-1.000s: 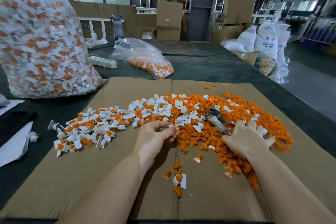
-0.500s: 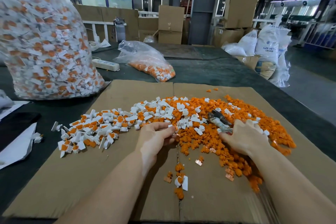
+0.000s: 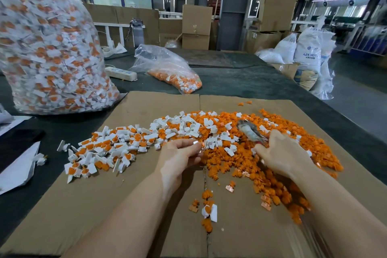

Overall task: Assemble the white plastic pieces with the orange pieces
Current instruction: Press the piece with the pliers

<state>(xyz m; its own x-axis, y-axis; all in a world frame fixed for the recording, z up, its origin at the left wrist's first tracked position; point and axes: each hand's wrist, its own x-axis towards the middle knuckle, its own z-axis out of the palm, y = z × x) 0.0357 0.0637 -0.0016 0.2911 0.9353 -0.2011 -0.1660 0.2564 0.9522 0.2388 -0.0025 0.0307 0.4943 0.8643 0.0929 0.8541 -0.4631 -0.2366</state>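
Note:
A wide heap of loose orange pieces [image 3: 247,161] covers the right half of the flattened cardboard [image 3: 129,211]. Loose white pieces [image 3: 188,125] lie mixed along its upper left edge. Assembled white-and-orange parts [image 3: 104,148] form a band at the left. My left hand [image 3: 180,156] sits at the heap's left edge and pinches a small white piece between thumb and fingertips. Palm down on the heap rests my right hand [image 3: 282,153], fingers curled into the pieces beside a small clear packet [image 3: 250,131]. What those fingers hold is hidden.
A big clear bag of assembled parts [image 3: 48,48] stands at the back left. A smaller bag of orange pieces [image 3: 169,69] and a power strip [image 3: 121,73] lie behind the cardboard. White paper [image 3: 16,169] lies at the left. Boxes and sacks stand beyond.
Both hands stay at the heap. The right hand has edged slightly up toward the clear packet. The left hand keeps its pinch in the same spot.

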